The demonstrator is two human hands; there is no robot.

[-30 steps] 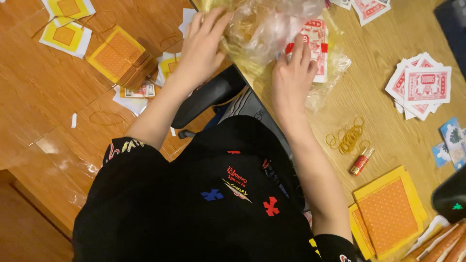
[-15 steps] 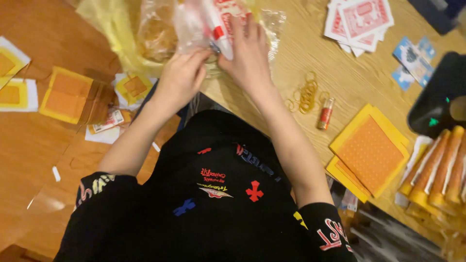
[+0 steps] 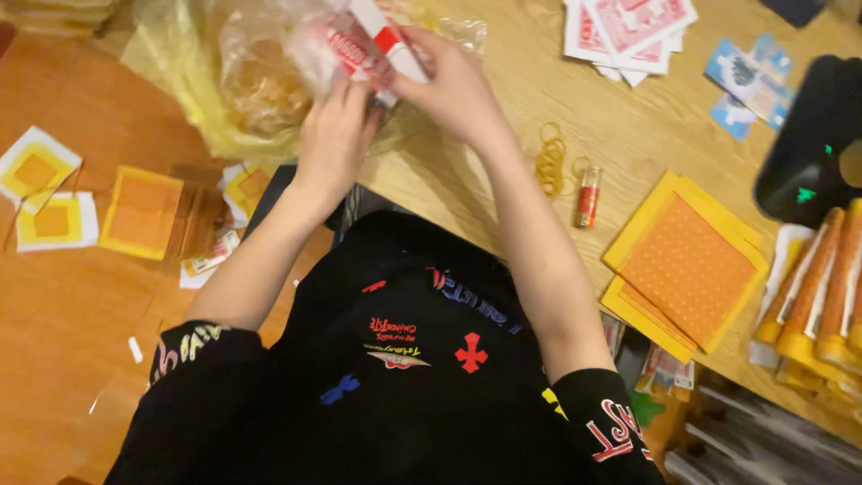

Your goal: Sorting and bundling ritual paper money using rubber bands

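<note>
Up near the top centre of the frame, both hands meet on a red-and-white paper pack [image 3: 373,40] wrapped in a clear plastic bag [image 3: 269,72]. The left hand [image 3: 334,135] closes its fingers on the crinkled film from below; the right hand [image 3: 449,85] pinches the pack's end. The pack looks light and fairly stiff, the film thin, soft and probably slippery, so the firm edges seem the surest hold. Rubber bands [image 3: 552,162] and a small red tube [image 3: 587,196] lie right of centre.

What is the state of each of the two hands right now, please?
Left hand: closed on the clear plastic bag.
Right hand: closed on the red and white packet.
</note>
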